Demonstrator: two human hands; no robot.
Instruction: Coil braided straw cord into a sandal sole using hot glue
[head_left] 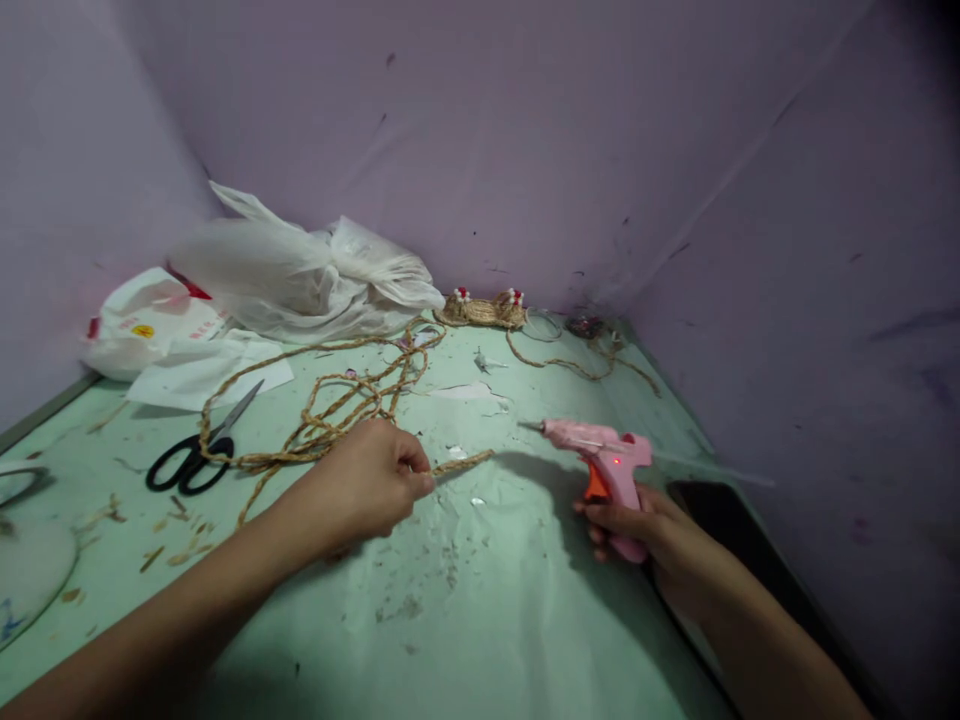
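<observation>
- The left hand (371, 480) was clenched around a braided jute rope (330, 420), its grip pinching the cord so that a short free end stuck out to the right, lying on the pale green worktop (480, 620).
- Behind that hand the rest of the rope lay in loose loops across the worktop, running back toward the far corner.
- The right hand (652, 535) grasped the handle of a pink glue gun (600, 455), its grip wrapped round the lower handle; the nozzle pointed left toward the rope end but stayed apart from it. A small red light glowed on the gun's side, and an orange trigger showed just above the fingers.
- Black-handled scissors (199, 450) lay to the left, touching the rope loops.
- A white plastic bag (300, 270) sat at the back; beside it, another white bag (150, 320) carried red print and a yellow round mark, too blurred to read.
- A small woven basket piece (484, 310) with red-and-white beads rested against the purple backdrop (525, 130).
- A dark phone-like slab (724, 520) lay just right of the right hand.
- Rope scraps and dried glue flecks littered the worktop.
</observation>
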